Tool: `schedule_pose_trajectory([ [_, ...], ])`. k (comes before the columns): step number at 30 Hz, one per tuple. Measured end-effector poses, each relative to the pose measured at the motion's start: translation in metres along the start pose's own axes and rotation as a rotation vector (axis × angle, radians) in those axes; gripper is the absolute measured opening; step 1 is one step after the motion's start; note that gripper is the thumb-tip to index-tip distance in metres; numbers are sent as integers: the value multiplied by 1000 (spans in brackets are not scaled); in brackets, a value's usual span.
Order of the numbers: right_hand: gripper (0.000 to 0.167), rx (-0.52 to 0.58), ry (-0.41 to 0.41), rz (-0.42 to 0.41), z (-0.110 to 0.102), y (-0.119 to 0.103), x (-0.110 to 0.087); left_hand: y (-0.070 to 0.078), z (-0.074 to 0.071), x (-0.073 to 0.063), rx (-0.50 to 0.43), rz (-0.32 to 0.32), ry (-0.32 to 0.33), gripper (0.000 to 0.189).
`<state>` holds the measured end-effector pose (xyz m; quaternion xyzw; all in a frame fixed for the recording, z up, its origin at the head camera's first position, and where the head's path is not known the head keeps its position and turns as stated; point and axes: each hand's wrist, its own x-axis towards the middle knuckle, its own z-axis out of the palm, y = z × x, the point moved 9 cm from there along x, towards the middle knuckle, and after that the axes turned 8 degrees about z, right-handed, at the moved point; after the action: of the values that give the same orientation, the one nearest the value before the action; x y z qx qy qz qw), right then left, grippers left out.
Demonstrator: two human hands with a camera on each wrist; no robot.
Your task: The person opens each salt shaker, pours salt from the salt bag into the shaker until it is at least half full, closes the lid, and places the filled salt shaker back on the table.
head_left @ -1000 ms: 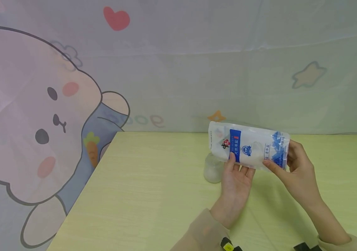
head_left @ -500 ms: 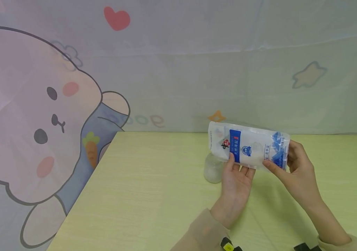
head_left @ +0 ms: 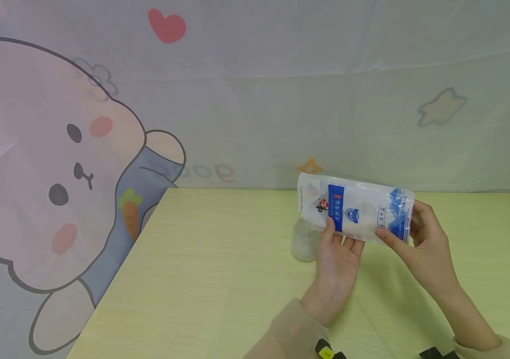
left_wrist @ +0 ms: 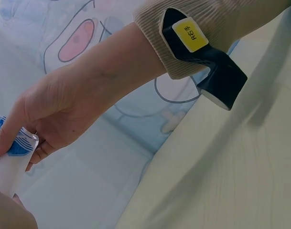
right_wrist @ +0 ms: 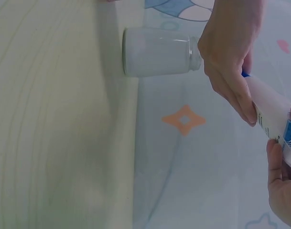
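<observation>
A white and blue bag of sea salt (head_left: 364, 209) is held nearly level above the table in the head view. My left hand (head_left: 337, 267) supports its lower edge, thumb on the printed front and fingers behind. Its right end is gripped by my right hand (head_left: 429, 252), thumb in front, with the other fingers largely hidden. Beneath the bag's left end stands a clear glass jar (head_left: 303, 244), upright, its mouth covered from the head view. In the right wrist view the jar (right_wrist: 157, 52) looks whitish and its neck is close to my left hand (right_wrist: 231, 57).
The pale wooden table (head_left: 192, 269) reaches back to a hanging cloth (head_left: 259, 114) printed with a cartoon animal, a heart and stars. A black wrist device (left_wrist: 202, 59) with a yellow label sits on my right sleeve (left_wrist: 155, 33).
</observation>
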<state>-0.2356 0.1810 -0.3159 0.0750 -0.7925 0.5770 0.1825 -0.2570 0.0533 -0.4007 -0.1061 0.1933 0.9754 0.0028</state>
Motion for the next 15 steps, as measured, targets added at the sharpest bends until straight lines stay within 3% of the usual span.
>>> schedule_pose_trajectory([
  [8, 68, -2, 41, -17, -3, -2, -1, 1, 0, -2, 6, 21, 5, 48],
  [15, 69, 17, 25, -21, -2, -4, -2, 1, 1, -3, 7, 13, 14, 49],
])
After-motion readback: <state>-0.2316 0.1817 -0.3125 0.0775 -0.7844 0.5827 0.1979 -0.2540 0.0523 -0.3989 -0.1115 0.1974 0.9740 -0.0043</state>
